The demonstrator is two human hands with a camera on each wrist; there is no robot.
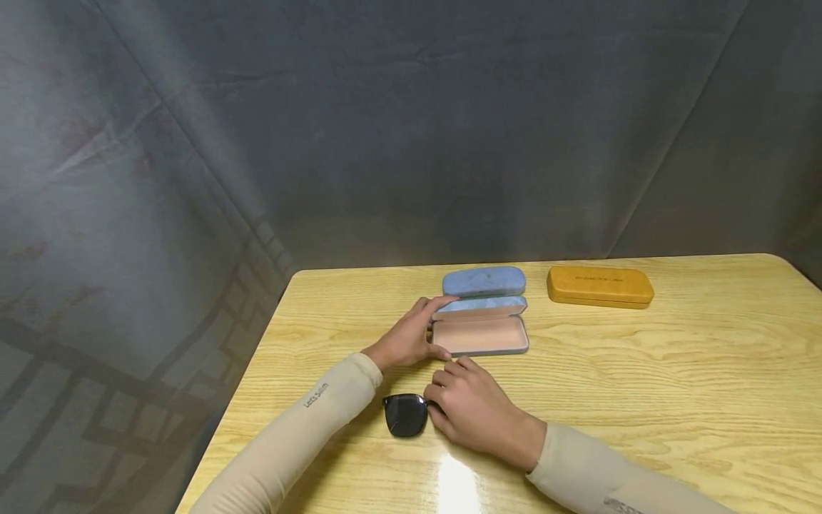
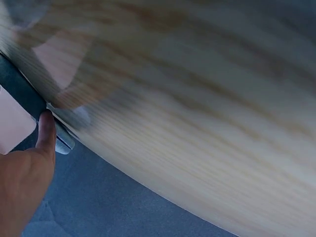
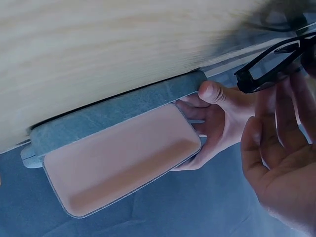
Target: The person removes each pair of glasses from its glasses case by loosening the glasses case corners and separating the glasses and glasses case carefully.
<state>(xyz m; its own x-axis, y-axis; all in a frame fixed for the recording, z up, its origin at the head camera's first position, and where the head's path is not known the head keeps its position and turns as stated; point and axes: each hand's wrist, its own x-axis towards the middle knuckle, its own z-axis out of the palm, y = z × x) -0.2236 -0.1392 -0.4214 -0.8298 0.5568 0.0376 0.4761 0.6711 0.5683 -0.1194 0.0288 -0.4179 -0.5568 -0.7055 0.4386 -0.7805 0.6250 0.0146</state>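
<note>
An open grey-blue glasses case (image 1: 481,335) with a pink lining (image 3: 118,153) lies on the wooden table (image 1: 642,371). My left hand (image 1: 432,327) grips its left end, thumb (image 3: 210,91) on the lid's edge and fingers curled round the base. In the left wrist view only the thumb (image 2: 47,131) and the case's corner (image 2: 61,140) show. Black sunglasses (image 1: 404,415) lie on the table in front of the case. My right hand (image 1: 438,404) covers their right half with curled fingers (image 3: 266,133) holding the frame (image 3: 269,66).
A closed blue case (image 1: 484,280) lies just behind the open one. A closed orange case (image 1: 600,286) sits to the right near the table's far edge. A dark grey cloth backdrop (image 1: 411,128) hangs behind and to the left of the table.
</note>
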